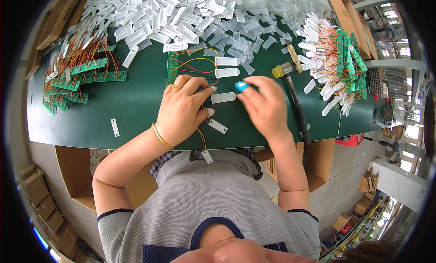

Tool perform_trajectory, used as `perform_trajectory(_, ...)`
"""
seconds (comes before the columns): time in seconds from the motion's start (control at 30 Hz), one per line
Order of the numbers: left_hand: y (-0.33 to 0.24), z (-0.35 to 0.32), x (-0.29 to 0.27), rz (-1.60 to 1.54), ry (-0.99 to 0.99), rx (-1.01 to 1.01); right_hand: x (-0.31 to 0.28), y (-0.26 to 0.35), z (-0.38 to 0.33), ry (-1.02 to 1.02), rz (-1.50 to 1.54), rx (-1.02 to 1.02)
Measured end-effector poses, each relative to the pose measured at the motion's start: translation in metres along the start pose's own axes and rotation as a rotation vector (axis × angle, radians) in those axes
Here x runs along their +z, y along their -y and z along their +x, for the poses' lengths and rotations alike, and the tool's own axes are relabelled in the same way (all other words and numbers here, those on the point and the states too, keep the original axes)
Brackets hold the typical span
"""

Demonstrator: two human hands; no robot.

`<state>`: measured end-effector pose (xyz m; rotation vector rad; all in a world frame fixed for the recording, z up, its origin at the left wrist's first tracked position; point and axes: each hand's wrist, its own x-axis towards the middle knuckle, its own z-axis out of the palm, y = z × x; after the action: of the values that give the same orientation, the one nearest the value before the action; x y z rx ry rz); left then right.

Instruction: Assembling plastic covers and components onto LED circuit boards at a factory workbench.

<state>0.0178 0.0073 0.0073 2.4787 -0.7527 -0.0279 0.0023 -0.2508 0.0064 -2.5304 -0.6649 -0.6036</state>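
Observation:
My left hand (181, 106) lies over the wires of a green circuit board strip (172, 74), its fingers bent, with pale covers on the thumb and index fingertips. What those fingers grip is hidden beneath them. Just off its fingertips lies a white plastic housing (224, 98). Two more white housings (227, 72) lie above it, beside red and yellow wires. To the right, my right hand (265, 106) hovers slightly blurred, a blue cover on one fingertip, nothing visible between its fingers. Small white perforated plates (218, 126) hang on wires below my left hand; another plate (207, 157) dangles past the table edge.
White housings (181, 24) and translucent covers (254, 29) are heaped at the back. Wired green boards are stacked at left (86, 74) and right (347, 58). A hammer (295, 99) with a yellow face lies right of my right hand. A lone perforated plate (115, 127) lies left.

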Motion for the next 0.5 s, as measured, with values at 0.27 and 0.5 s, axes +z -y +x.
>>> perform_trajectory(0.27,-0.002,0.002,-0.002,-0.028,0.009,0.011,-0.027,-0.076,-0.049,0.094,-0.510,0.432)
perform_trajectory(0.5,0.001,0.000,-0.001,-0.033,0.004,0.000,-0.044,0.019,-0.009,0.115,-0.121,0.025)
